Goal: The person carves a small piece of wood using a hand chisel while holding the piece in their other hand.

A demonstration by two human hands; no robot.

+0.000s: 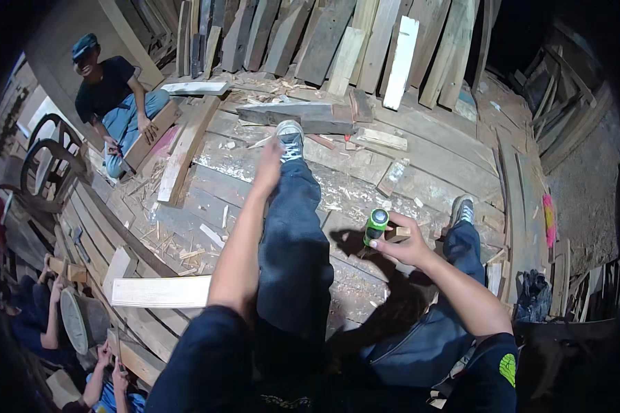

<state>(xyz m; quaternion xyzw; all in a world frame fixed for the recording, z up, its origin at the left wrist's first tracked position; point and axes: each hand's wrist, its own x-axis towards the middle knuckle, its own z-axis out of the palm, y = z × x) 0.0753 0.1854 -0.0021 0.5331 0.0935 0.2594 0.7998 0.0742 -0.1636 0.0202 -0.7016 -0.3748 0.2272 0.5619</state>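
My right hand (pixel 405 241) is closed around a small green and dark cylinder (pixel 377 226) with a round pale grey top. It is held upright over the plank floor, between my legs, and I cannot tell its exact kind. My left arm stretches forward along my left leg. My left hand (pixel 272 157) is beside my left shoe (pixel 291 138), and its fingers are too blurred to read. A pale wood sliver (pixel 260 142) shows next to that hand; whether the hand touches it I cannot tell.
Dark timber blocks (pixel 296 117) lie beyond my left shoe, with boards (pixel 401 62) leaning behind. At the left a person (pixel 107 89) sits holding a wood block (pixel 151 135). Nearer are a pale board (pixel 160 292), a bucket (pixel 83 320) and other people's hands. Wood chips litter the floor.
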